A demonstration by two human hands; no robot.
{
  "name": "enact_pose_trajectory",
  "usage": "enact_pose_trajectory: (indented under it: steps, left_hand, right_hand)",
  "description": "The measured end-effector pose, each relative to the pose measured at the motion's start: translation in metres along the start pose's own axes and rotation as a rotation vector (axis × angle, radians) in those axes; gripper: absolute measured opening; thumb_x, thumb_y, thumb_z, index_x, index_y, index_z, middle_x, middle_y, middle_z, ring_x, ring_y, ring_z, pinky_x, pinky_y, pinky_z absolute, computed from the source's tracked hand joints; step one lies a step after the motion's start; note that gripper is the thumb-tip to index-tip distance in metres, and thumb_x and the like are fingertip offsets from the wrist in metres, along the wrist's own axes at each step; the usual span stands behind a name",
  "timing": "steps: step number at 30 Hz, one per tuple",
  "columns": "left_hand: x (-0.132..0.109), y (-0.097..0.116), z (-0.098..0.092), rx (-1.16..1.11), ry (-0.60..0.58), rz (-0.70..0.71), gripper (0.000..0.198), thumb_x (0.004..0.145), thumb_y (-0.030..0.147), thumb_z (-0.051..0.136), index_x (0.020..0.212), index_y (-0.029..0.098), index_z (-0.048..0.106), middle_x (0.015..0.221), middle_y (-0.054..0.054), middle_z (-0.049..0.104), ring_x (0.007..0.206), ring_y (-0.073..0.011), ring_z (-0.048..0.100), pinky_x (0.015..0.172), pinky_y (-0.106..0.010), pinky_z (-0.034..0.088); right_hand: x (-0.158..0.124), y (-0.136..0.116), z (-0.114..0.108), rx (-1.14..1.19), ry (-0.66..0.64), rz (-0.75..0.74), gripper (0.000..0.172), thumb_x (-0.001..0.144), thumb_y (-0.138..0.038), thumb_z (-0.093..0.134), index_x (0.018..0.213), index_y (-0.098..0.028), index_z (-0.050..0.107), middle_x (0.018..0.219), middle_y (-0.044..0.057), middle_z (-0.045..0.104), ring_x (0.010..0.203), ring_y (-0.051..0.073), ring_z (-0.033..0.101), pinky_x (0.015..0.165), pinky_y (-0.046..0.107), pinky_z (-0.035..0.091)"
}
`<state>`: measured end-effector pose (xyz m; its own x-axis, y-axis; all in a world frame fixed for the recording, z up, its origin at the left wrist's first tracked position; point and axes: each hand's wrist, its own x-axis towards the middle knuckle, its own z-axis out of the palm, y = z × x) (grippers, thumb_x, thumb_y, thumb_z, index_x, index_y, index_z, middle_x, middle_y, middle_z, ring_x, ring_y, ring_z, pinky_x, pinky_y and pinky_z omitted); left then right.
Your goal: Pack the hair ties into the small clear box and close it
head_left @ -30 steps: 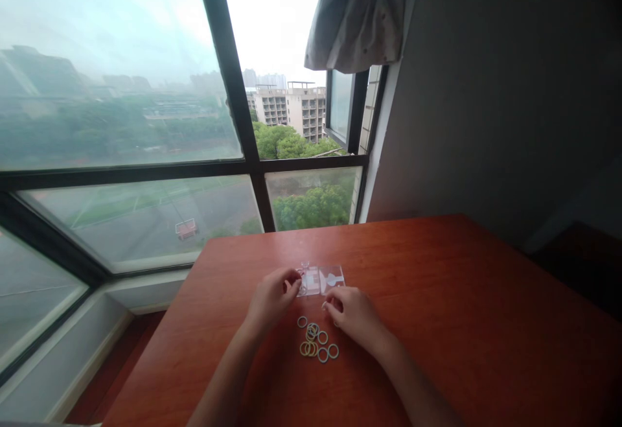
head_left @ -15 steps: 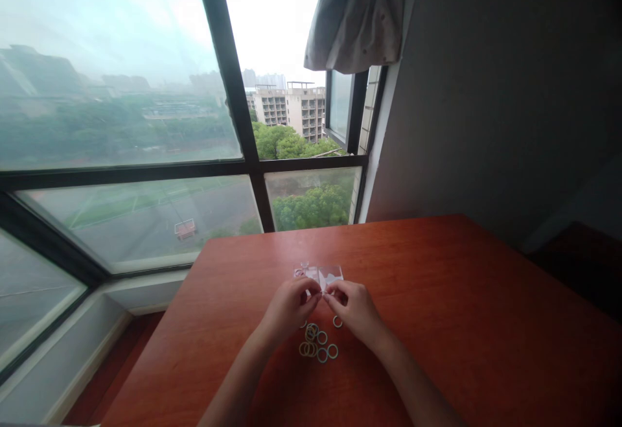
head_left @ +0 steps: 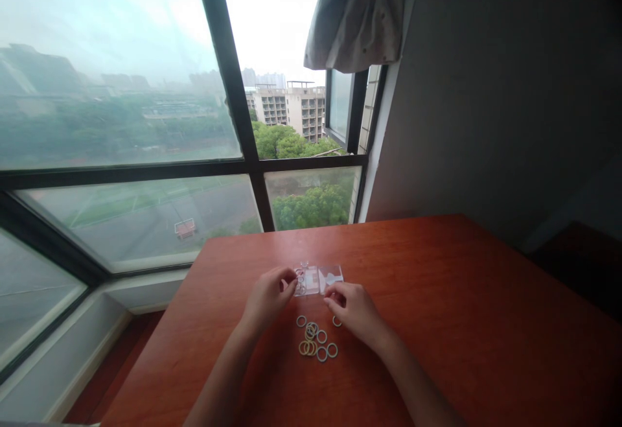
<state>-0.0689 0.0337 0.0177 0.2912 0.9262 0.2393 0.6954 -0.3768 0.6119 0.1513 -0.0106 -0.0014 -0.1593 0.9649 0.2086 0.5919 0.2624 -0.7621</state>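
Note:
A small clear plastic box (head_left: 311, 289) lies open on the table, with its transparent lid (head_left: 332, 273) to the right. Several small rings sit in the box's left part. My left hand (head_left: 269, 294) is at that left side, thumb and fingers pinched together; whatever is between the fingertips is too small to make out. By the lid's near edge, my right hand (head_left: 357, 310) has its fingertips closed in a pinch, and any held item is hidden. Nearer me lie several loose pale rings (head_left: 321, 336), some overlapping. One ring (head_left: 337, 321) is partly covered by my right hand.
The reddish-brown wooden table (head_left: 437, 297) reaches toward a window with dark frames (head_left: 253, 166). A gathered curtain (head_left: 357, 19) hangs at the upper right beside a dark wall (head_left: 486, 103). A small clear piece (head_left: 304, 264) lies just behind the box.
My left hand has moved left, away from my right hand, to the box's left side. My right hand has hardly moved. More of the box and a ring on the left now show.

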Motion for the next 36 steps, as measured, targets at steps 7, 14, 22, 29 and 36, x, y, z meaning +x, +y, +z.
enact_pose_trajectory:
  steps: [7,14,22,29,36]
  left_hand:
    - [0.000,-0.002,0.000,0.004,-0.008,-0.002,0.018,0.081,0.028,0.053,0.083,0.018,0.068,0.074,-0.002,0.067,0.064,-0.0147,0.056,0.060,-0.024,0.042]
    - [0.000,-0.001,-0.002,0.013,0.007,-0.003,0.016,0.082,0.027,0.054,0.081,0.018,0.068,0.073,-0.002,0.067,0.063,-0.0147,0.056,0.060,-0.024,0.041]
    - [0.000,0.000,-0.005,0.004,0.018,-0.016,0.017,0.082,0.027,0.053,0.083,0.018,0.068,0.076,-0.002,0.068,0.065,-0.0150,0.059,0.060,-0.024,0.042]
    - [0.001,0.002,-0.004,0.022,0.002,-0.024,0.017,0.082,0.028,0.054,0.082,0.018,0.068,0.074,-0.003,0.068,0.065,-0.0153,0.058,0.059,-0.024,0.041]
    - [0.000,0.000,-0.003,0.003,0.010,-0.012,0.018,0.082,0.028,0.054,0.082,0.018,0.069,0.073,-0.002,0.067,0.064,-0.0148,0.057,0.061,-0.024,0.042]
  right_hand:
    - [0.000,0.002,-0.008,-0.040,-0.060,0.040,0.009,0.080,-0.022,0.062,0.079,-0.020,0.070,0.065,-0.001,0.066,0.062,0.013,0.059,0.061,0.021,0.039]
    - [-0.003,0.004,-0.016,-0.046,-0.201,0.051,0.007,0.076,-0.019,0.064,0.077,-0.019,0.071,0.064,-0.002,0.066,0.059,0.012,0.058,0.055,0.020,0.036]
    - [-0.008,0.013,-0.024,-0.070,-0.310,0.050,0.012,0.071,-0.016,0.064,0.080,-0.019,0.071,0.063,-0.002,0.065,0.057,0.011,0.055,0.051,0.018,0.034]
    - [-0.007,0.014,-0.021,-0.161,-0.288,0.060,0.013,0.069,-0.010,0.060,0.072,-0.018,0.070,0.065,0.000,0.068,0.058,0.012,0.057,0.052,0.019,0.032]
    - [-0.008,0.009,-0.018,-0.194,-0.287,0.040,0.012,0.069,-0.013,0.061,0.072,-0.019,0.070,0.066,-0.001,0.068,0.058,0.012,0.058,0.053,0.019,0.032]
